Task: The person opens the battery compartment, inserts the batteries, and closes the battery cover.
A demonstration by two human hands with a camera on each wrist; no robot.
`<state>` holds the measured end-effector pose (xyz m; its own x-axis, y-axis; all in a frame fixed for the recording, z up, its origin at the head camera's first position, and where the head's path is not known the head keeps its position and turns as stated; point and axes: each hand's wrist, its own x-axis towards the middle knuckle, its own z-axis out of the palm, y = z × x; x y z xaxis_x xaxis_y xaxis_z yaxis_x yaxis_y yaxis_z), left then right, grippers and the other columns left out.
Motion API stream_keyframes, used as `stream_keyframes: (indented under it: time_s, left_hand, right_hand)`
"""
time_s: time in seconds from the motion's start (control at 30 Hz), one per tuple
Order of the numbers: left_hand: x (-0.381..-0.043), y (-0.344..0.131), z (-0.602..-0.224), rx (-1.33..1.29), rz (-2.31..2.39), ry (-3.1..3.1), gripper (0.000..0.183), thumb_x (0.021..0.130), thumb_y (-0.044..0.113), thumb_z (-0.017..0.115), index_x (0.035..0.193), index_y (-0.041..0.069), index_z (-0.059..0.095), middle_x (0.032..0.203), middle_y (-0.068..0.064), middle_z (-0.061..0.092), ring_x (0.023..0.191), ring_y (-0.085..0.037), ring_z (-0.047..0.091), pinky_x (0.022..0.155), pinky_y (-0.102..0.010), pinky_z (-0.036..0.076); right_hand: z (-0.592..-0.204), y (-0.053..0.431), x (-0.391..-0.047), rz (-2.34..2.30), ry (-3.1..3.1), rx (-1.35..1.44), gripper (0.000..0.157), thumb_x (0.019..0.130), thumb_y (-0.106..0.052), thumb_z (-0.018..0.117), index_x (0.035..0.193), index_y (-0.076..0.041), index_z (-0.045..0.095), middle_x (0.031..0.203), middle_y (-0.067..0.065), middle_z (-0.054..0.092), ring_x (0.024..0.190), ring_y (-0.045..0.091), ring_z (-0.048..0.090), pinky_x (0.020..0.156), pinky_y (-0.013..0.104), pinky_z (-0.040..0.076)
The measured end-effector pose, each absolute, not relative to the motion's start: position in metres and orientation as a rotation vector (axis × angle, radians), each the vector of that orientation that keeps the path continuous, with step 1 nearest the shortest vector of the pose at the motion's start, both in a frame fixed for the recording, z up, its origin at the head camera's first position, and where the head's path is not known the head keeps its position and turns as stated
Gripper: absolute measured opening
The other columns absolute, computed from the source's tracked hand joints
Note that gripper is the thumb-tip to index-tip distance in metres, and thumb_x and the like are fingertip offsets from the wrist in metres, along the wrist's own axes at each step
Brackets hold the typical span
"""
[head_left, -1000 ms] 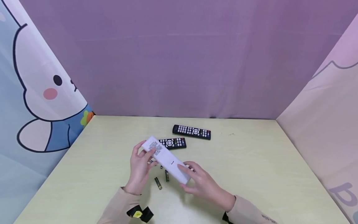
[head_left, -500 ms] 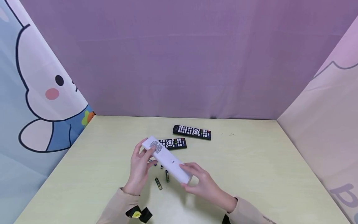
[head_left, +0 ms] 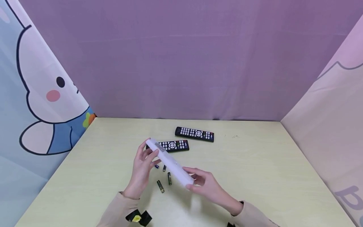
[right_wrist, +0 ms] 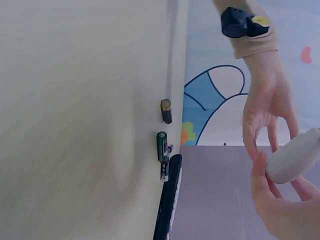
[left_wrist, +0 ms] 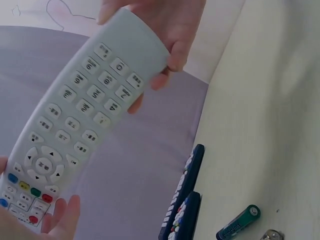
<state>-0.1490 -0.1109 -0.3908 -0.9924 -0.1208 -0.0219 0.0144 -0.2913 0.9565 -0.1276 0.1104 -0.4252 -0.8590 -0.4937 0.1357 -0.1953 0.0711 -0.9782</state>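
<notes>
A white remote control (head_left: 171,164) is held slantwise above the table between both hands. My left hand (head_left: 141,172) grips its far-left end with fingers and thumb at the edges. The near-right end lies in the grip of my right hand (head_left: 210,187). From the head view it shows mostly a narrow side, with part of the printed label on its back. Its button face (left_wrist: 82,117) fills much of the left wrist view, with number keys and coloured keys. Below it, several small batteries, among them a green battery (left_wrist: 239,222), lie on the table.
Two black remotes lie farther back: one black remote (head_left: 195,134) toward the rear, another black remote (head_left: 178,145) partly behind the white one. A gold-ended battery (head_left: 160,186) lies nearest the front. A purple cloth (head_left: 181,63) hangs behind the table.
The white remote has rolled from showing its broad back to showing a narrow side. My right hand has shifted slightly right and down, its fingers moving off the back toward the edge.
</notes>
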Motion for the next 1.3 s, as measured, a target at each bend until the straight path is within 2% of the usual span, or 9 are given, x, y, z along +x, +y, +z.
stream_keyframes:
  time_s: [0.2,0.37,0.57,0.63,1.1,1.3]
  left_hand:
    - [-0.1482,-0.1106,-0.3912,0.14,-2.475,-1.792,0.055,0.086,0.003,0.054,0.134,0.018,0.03,0.107,-0.009,0.043,0.09,-0.015,0.055,0.081,-0.037,0.049]
    - [-0.147,-0.1085,-0.392,0.154,-2.484,-1.768,0.058,0.086,0.002,0.052,0.136,0.018,0.026,0.107,-0.008,0.043,0.09,-0.014,0.055,0.081,-0.037,0.05]
    - [-0.1446,-0.1042,-0.3933,0.219,-2.437,-1.761,0.06,0.087,0.005,0.053,0.138,0.02,0.025,0.108,-0.008,0.044,0.087,-0.013,0.056,0.077,-0.037,0.051]
    - [-0.1439,-0.1028,-0.3936,0.249,-2.424,-1.761,0.059,0.087,0.006,0.053,0.138,0.021,0.026,0.108,-0.007,0.045,0.085,-0.013,0.056,0.074,-0.038,0.052]
    - [-0.1414,-0.1038,-0.3931,0.302,-2.408,-1.732,0.059,0.085,0.007,0.058,0.136,0.021,0.031,0.106,-0.007,0.047,0.079,-0.013,0.057,0.07,-0.039,0.053]
    - [-0.1426,-0.1099,-0.3892,0.323,-2.357,-1.769,0.058,0.084,0.01,0.059,0.134,0.021,0.034,0.107,-0.008,0.046,0.077,-0.011,0.057,0.067,-0.037,0.054]
  right_hand:
    - [-0.4241,0.1104,-0.1265,-1.929,1.935,-0.598,0.052,0.077,-0.005,0.063,0.126,0.002,0.045,0.124,0.022,0.046,0.097,0.023,0.054,0.079,0.03,0.05]
    - [-0.4225,0.1099,-0.1253,-1.964,1.849,-0.541,0.052,0.079,-0.006,0.061,0.127,0.004,0.042,0.123,0.022,0.046,0.098,0.023,0.055,0.081,0.031,0.049]
    - [-0.4237,0.1096,-0.1251,-2.002,1.722,-0.522,0.053,0.081,-0.006,0.06,0.128,0.005,0.039,0.121,0.021,0.048,0.098,0.034,0.055,0.086,0.045,0.045]
    - [-0.4248,0.1092,-0.1252,-2.003,1.705,-0.525,0.053,0.081,-0.007,0.059,0.128,0.005,0.039,0.119,0.02,0.049,0.098,0.034,0.055,0.086,0.046,0.045]
    - [-0.426,0.1063,-0.1246,-1.976,1.696,-0.556,0.052,0.082,-0.006,0.058,0.129,0.005,0.038,0.119,0.021,0.049,0.097,0.027,0.057,0.082,0.033,0.049]
    - [-0.4224,0.1078,-0.1261,-1.89,1.835,-0.643,0.045,0.083,-0.012,0.06,0.122,0.005,0.047,0.118,0.021,0.051,0.096,0.02,0.056,0.082,0.028,0.048]
